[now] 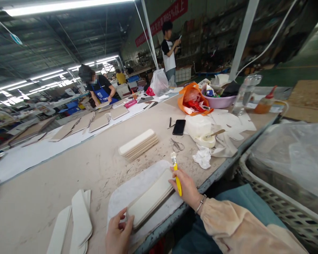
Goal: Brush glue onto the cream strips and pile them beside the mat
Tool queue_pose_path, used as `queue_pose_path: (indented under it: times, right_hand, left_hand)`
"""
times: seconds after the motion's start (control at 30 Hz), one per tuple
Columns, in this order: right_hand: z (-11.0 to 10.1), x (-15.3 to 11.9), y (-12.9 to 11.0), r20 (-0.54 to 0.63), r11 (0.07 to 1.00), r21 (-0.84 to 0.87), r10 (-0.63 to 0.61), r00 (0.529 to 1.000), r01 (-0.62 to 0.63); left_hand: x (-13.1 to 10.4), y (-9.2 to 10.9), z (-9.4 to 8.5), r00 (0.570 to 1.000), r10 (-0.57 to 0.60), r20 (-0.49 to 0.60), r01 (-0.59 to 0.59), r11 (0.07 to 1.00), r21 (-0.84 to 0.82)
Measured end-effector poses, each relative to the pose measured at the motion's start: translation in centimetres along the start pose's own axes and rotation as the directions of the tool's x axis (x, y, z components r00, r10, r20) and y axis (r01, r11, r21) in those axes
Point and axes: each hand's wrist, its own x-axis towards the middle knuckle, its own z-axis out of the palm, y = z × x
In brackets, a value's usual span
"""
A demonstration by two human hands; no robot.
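Bright tube lights (69, 6) hung under a dark roof (76, 30). Beyond the far edge of the worktable (100, 158) were a red banner (164, 22) and shadowy shelves (209, 42); green floor (291, 72) showed past the worktable's right corner.

The right fingers (172, 183) partly hide the far end of the stacked off-white rounded strips (151, 197). The frame's right edge crops the white perforated plastic basket (277, 208); contents beneath translucent plastic film (296, 151): indistinct.
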Motion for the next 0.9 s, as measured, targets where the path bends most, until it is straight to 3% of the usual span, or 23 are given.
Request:
queue_pose_path:
  times: [0.17, 0.53, 0.7, 0.9]
  right_hand:
    - [0.5, 0.3, 0.2, -0.086, 0.993, 0.101, 0.072, 0.994, -0.064]
    - [0.6, 0.3, 0.8, 0.045, 0.99, -0.104, 0.101, 0.994, -0.096]
    - [0.5, 0.3, 0.7, 0.036, 0.992, -0.084, 0.095, 0.995, -0.091]
    - [0.4, 0.2, 0.9, -0.005, 0.996, 0.007, 0.087, 0.996, -0.087]
  left_hand:
    - [-0.7, 0.7, 0.0, 0.999, -0.039, -0.017, 0.039, 0.999, 0.035]
    - [-0.4, 0.8, 0.5, 0.997, -0.065, -0.047, 0.061, 0.995, -0.083]
    - [-0.7, 1.1, 0.3, 0.997, -0.064, -0.048, 0.06, 0.995, -0.08]
    - [-1.4, 1.7, 0.5, 0.994, -0.073, -0.085, 0.052, 0.973, -0.225]
